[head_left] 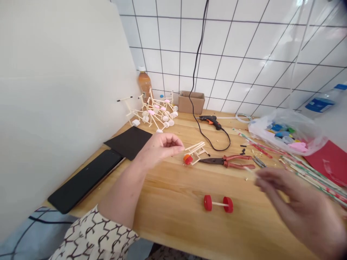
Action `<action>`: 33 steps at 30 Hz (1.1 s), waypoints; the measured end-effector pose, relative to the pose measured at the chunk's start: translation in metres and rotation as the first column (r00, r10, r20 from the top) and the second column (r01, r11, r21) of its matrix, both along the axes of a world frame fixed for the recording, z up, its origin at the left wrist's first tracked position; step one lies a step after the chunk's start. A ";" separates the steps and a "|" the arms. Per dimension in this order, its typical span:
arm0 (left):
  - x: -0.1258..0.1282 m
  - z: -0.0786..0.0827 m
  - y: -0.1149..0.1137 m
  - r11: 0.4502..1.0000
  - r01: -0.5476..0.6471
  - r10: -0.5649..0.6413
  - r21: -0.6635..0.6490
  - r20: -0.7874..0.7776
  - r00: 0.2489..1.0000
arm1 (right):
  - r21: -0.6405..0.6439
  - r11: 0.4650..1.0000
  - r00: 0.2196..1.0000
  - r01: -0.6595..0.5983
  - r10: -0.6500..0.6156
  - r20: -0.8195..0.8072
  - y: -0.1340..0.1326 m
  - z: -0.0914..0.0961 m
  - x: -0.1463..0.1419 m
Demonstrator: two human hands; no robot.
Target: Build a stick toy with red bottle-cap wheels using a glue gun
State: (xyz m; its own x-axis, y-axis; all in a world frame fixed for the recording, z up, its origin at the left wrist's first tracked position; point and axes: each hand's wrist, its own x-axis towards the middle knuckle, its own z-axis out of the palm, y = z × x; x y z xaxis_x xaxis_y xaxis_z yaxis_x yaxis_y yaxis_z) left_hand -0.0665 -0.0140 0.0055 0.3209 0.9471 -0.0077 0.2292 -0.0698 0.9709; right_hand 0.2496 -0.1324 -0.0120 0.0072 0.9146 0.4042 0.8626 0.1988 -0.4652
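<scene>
My left hand hovers over the wooden table, fingers pinched on the end of a small stick frame that has an orange cap at its lower end. My right hand is blurred by motion at the lower right and pinches a thin pale stick between its fingertips. A red two-wheel axle made of bottle caps lies on the table between the hands. Red-handled pliers lie just right of the stick frame.
Several finished stick models stand at the back left beside an orange bottle. A black glue gun with its cord, a cardboard box, a bag of caps, striped straws, black foam sheets surround the work area.
</scene>
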 end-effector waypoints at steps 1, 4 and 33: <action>0.000 0.001 -0.001 1.000 0.026 -0.026 -0.016 0.007 1.000 | 0.000 0.991 0.990 -0.137 0.137 -0.019 0.012 0.008 -0.036; -0.001 0.004 -0.005 0.992 0.101 -0.099 -0.078 0.022 0.995 | -0.074 0.930 0.930 -0.359 0.351 -0.107 0.036 0.013 -0.102; 0.000 -0.017 0.021 0.966 0.002 0.006 -0.258 0.030 1.000 | -0.199 0.887 0.631 -0.417 0.125 -0.766 0.123 -0.013 -0.091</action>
